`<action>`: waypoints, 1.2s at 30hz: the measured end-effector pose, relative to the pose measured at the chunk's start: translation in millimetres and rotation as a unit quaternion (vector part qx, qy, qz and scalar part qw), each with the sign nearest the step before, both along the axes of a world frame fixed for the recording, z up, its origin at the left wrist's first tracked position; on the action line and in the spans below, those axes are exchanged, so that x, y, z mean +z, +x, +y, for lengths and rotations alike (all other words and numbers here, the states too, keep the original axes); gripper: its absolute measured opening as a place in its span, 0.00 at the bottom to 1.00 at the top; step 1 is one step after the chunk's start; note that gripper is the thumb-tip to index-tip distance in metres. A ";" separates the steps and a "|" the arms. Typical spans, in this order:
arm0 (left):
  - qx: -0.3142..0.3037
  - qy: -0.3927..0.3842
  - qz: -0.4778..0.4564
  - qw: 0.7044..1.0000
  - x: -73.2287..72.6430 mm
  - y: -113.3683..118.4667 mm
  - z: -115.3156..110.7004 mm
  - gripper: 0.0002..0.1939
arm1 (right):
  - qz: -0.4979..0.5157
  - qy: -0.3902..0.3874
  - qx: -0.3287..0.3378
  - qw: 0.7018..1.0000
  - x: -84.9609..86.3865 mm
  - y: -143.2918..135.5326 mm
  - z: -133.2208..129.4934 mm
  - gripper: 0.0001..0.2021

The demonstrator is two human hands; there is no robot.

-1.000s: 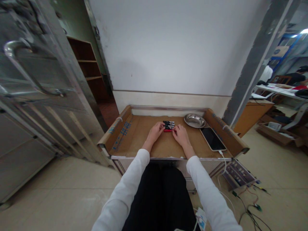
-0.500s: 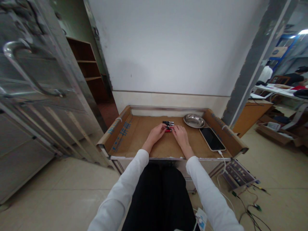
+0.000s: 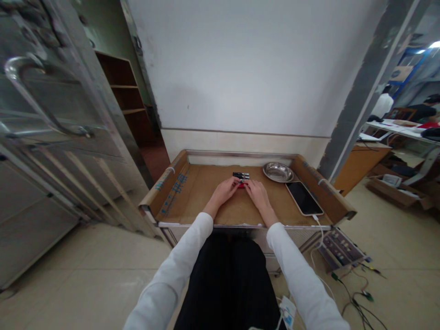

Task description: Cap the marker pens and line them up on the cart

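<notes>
Both hands meet near the middle of the cardboard-lined tray table (image 3: 206,183). My left hand (image 3: 226,190) has its fingers closed at the left end of a small dark and silver piece (image 3: 242,182). My right hand (image 3: 257,192) pinches the right end of the same piece. Just beneath the fingertips lies a small red item (image 3: 241,186), partly covered by the hands. Slightly behind them rest black items with silver ends (image 3: 240,175), side by side on the cardboard. Fine details between the fingertips are too small to make out.
A round metal dish (image 3: 277,172) sits at the back right. In front of it lies a phone (image 3: 304,198) with a white cable (image 3: 321,233) hanging over the front edge. Raised cardboard-covered sides (image 3: 325,190) bound the table. An electrical box (image 3: 343,250) with wires stands on the floor at right.
The fingertips have come slightly closer together over the red item, which is now more covered. The view has shifted a little.
</notes>
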State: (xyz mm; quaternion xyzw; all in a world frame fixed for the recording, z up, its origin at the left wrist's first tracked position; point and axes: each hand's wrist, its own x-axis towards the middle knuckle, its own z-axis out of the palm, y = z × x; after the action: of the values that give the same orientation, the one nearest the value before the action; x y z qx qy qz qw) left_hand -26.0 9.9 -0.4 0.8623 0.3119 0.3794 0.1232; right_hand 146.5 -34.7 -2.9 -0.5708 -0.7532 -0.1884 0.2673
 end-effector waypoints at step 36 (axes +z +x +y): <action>-0.087 -0.068 -0.043 0.993 -3.9 1.2 6.3 0.08 | 0.199 -0.048 0.136 0.969 -2.2 -1.0 -6.6 0.09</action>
State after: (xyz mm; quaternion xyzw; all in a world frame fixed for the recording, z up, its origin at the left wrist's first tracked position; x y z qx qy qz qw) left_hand -24.8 16.1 -4.3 0.8588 0.2552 0.3814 0.2276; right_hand 145.5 -41.3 -5.1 -0.5014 -0.7634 0.0037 0.4071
